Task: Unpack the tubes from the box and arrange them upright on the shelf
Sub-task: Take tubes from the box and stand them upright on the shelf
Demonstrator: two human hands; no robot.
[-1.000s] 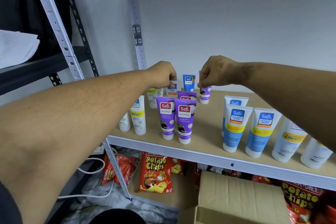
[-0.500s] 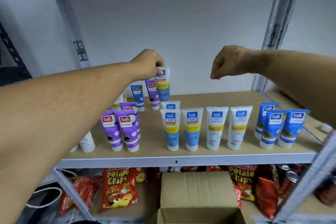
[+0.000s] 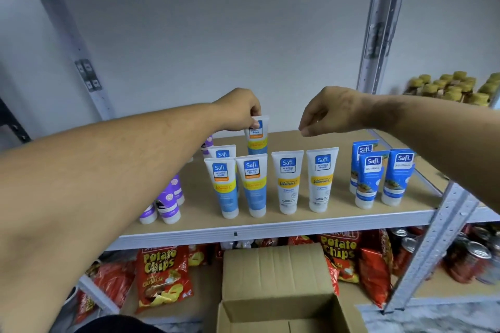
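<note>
My left hand [image 3: 239,112] pinches the top of a blue-and-yellow Safi tube [image 3: 257,138], held upright behind the front row on the wooden shelf [image 3: 338,213]. My right hand [image 3: 328,112] hovers to its right with fingers curled and nothing in it. Two blue-and-yellow tubes [image 3: 239,186], two white tubes [image 3: 304,180] and three dark blue tubes [image 3: 380,174] stand upright along the shelf. Purple tubes [image 3: 169,203] stand at the left, partly hidden by my left forearm. The open cardboard box [image 3: 281,292] sits below the shelf; its inside is mostly out of view.
Potato chip bags [image 3: 162,276] and cans [image 3: 470,257] fill the lower shelf around the box. A grey metal upright [image 3: 433,246] stands at the shelf's right front corner. Jars with yellow lids [image 3: 457,88] sit on the neighbouring shelf at far right.
My view has swung right along the shelf. My left hand has carried the blue-and-yellow tube to the right, behind the front row. My right hand let go of a purple tube and moved right.
</note>
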